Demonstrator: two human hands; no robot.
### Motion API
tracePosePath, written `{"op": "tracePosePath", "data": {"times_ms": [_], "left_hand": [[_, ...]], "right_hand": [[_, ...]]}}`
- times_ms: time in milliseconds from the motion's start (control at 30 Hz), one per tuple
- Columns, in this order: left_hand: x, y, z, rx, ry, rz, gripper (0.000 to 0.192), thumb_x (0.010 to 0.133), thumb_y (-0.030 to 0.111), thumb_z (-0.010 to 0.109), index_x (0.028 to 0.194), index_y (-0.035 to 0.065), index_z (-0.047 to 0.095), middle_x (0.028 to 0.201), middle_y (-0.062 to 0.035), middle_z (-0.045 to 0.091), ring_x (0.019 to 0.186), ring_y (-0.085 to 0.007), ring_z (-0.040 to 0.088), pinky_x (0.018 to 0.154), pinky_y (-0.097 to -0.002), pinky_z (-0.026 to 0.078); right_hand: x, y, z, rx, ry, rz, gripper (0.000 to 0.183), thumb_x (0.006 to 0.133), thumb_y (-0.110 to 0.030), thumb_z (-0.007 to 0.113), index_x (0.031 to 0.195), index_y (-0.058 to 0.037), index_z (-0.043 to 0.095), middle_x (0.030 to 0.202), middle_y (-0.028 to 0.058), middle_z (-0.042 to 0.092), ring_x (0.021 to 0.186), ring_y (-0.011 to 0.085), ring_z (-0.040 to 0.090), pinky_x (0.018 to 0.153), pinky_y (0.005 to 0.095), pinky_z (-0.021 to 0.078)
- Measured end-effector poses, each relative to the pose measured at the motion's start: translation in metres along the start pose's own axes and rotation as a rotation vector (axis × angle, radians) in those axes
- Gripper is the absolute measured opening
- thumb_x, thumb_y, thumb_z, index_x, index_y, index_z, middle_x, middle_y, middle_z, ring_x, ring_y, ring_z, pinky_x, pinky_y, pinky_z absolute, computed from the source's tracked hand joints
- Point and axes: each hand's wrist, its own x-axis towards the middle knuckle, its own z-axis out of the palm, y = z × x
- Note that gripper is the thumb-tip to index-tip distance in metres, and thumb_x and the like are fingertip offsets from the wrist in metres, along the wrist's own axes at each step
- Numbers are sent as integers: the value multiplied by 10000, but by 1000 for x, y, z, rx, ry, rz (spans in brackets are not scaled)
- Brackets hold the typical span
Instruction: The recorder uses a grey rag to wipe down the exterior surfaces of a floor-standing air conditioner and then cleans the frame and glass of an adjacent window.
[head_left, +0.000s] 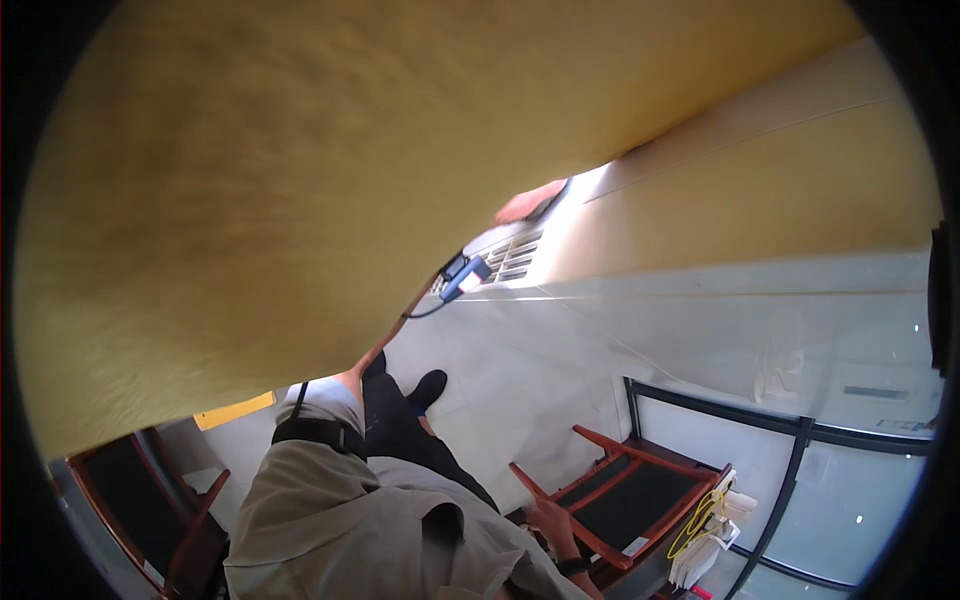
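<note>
A large tan surface (285, 202), very close and blurred, covers the upper left; I cannot tell its material. My left arm runs up along its lower edge, mostly behind it. A small blue-grey device (466, 278) with a black cable sits by that arm. What appears to be my left hand (529, 205) shows as a bright, partly hidden patch beyond the device; its fingers and any hold are not clear. Low on the right, my right hand (551, 525) hangs beside a red-brown wooden chair (637, 499) with a dark seat, close to its armrest. A black band circles that wrist.
Another dark-seated wooden chair (127, 487) stands at lower left. A yellow cable (694, 525) hangs by white items right of the near chair. A dark-framed glass partition (802, 427) borders the right. The pale floor (510, 390) extends around my feet.
</note>
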Motion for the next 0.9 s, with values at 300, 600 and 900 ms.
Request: {"op": "tracePosePath", "data": {"times_ms": [300,600,900], "left_hand": [[2,-82,-6,-24,-139,-91,629,966,501,583,1414,66,511,1287,-122,629,1168,-201,582,1039,-344,432],[-66,-214,-10,-3,-45,-401,604,944,474,629,1349,30,565,1164,-143,680,1046,-205,638,947,-342,495],[-77,-275,-9,22,51,-461,671,914,513,601,1347,1,557,1234,-230,647,1130,-332,632,998,-398,465]], "right_hand": [[14,8,22,-66,-86,59,270,935,-128,566,1107,71,622,960,96,677,848,139,671,744,279,551],[44,-56,39,125,-134,127,480,931,-140,652,1320,109,524,996,114,709,883,157,675,771,282,544],[68,-87,74,-128,-178,23,540,903,-201,688,1358,45,530,1039,118,724,958,167,679,868,296,524]]}}
